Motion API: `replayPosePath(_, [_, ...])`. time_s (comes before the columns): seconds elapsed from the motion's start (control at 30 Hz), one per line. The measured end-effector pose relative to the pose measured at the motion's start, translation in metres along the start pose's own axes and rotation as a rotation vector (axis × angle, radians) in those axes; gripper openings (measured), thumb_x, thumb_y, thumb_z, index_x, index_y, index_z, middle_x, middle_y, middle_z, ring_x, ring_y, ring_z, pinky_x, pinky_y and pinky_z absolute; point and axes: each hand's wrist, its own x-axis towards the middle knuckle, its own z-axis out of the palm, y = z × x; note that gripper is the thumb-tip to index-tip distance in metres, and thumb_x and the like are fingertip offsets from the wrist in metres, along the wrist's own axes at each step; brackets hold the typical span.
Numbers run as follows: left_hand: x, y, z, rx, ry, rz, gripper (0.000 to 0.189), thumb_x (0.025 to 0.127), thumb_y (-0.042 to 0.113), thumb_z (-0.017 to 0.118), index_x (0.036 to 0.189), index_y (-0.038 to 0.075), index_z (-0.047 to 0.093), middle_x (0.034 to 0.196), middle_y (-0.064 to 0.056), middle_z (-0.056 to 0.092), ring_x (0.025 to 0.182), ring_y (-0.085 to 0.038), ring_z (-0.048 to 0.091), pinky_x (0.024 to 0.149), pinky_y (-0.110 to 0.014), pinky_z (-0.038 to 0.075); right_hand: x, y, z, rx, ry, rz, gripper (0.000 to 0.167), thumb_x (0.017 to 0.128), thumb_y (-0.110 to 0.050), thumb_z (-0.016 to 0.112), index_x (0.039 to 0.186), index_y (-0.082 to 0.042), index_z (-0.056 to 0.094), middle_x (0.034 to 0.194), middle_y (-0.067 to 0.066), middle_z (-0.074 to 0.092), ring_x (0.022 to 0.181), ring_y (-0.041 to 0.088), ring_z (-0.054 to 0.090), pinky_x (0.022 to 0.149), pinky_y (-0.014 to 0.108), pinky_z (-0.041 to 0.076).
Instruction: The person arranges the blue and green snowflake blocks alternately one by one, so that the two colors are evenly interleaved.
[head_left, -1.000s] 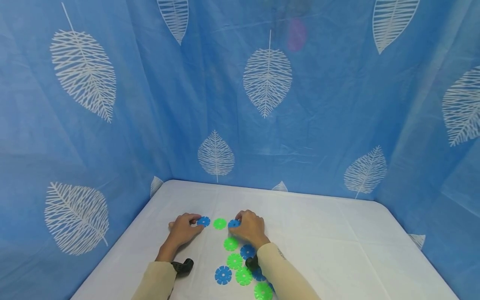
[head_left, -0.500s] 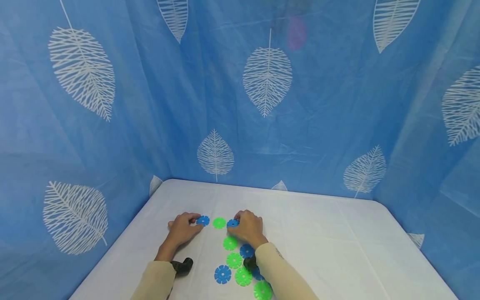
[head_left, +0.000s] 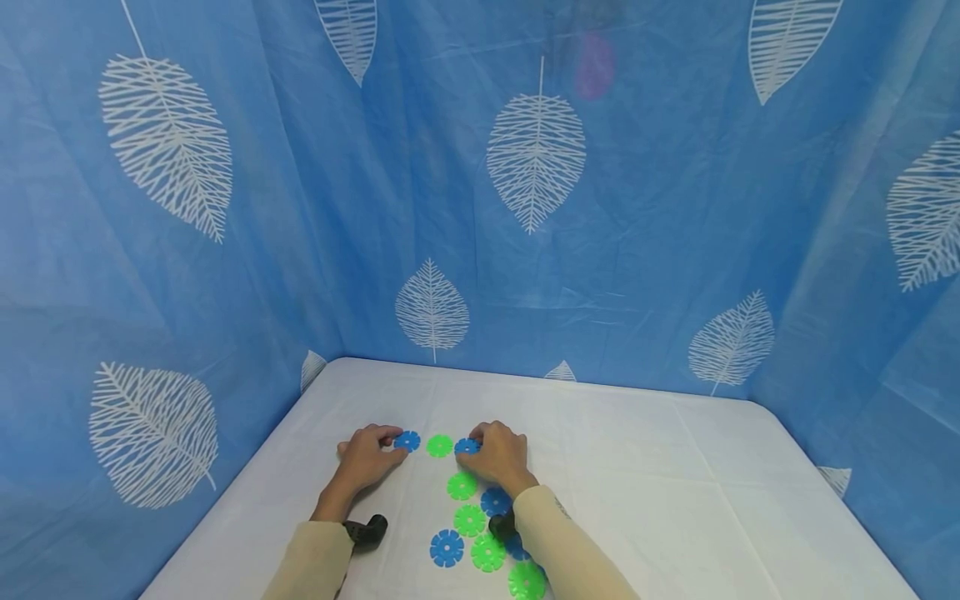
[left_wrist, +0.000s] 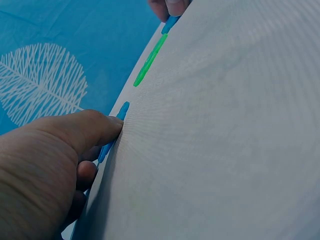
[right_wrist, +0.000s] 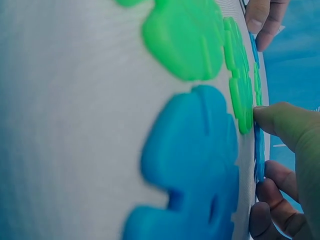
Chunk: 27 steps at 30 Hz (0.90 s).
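Note:
On the white table lies a row of notched plastic discs. My left hand (head_left: 365, 458) pinches the left blue notched disc (head_left: 407, 442) by its edge between thumb and fingers. My right hand (head_left: 501, 456) pinches another blue notched disc (head_left: 467, 447), partly covered by the fingers. Between these two, a green notched disc (head_left: 440, 446) lies flat, touched by neither hand. In the left wrist view, the thumb presses on the held blue disc (left_wrist: 123, 109), flat against the cloth. The right wrist view shows the thumb and fingers on the other blue disc (right_wrist: 259, 150).
Nearer the body, several green discs (head_left: 469, 521) and blue discs (head_left: 447, 548) lie flat, some partly under the right forearm. The white-covered table (head_left: 637, 475) extends to the right. A blue leaf-patterned curtain (head_left: 637, 250) surrounds its back and sides.

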Motion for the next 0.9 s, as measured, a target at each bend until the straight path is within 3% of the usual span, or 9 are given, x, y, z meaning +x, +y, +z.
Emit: replayPosePath(0.9, [0.0007,-0.0005,0.0006,0.003,-0.01,-0.006,0.038,0.081,0.029,0.079,0.116,0.016,0.075,0.089,0.003,0.063,0.087,-0.016,0.052,0.078,-0.043,0.022,-0.0019,0.0021,-0.008,0.059,-0.047,0.009,0.042,0.083,-0.042,0.078,0.113,-0.013,0.073,0.098,0.001,0.068,0.091,0.018,0.061,0.089,0.05,0.043])
